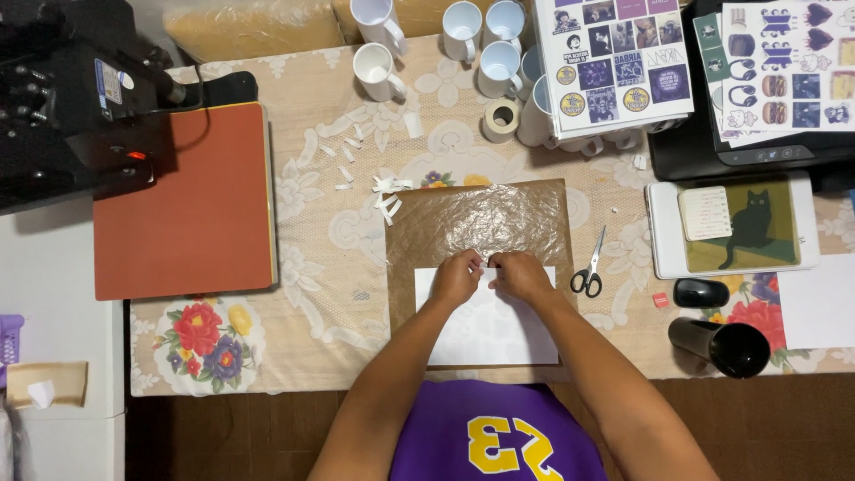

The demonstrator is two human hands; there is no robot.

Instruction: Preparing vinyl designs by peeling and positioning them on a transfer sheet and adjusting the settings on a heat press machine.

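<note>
Left hand [457,278] and right hand [519,274] both pinch a small white strip [484,264] at the white sheet's [499,334] top edge; scissors [589,266] just right of the sheet

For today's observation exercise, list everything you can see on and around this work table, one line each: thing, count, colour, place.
White sheet: one, white, table front, under the hands.
Brown paper: one, brown, crinkled, beneath the sheet.
Scissors: one, black handles, right of the brown paper.
Mugs: at least six, white, table back.
Tape roll: one, beige, beside the mugs.
Tape strips: many, white, scattered left of the brown paper.
Heat press: one, black with red pad, left.
Sticker sheets: several, multicoloured, back right.
Printer: one, black, right.
Tablet: one, white frame, cat picture, right.
Black cup: one, lying front right.
Left hand: pinching at the sheet's top edge.
Right hand: same spot, fingertips meeting the left.
</note>
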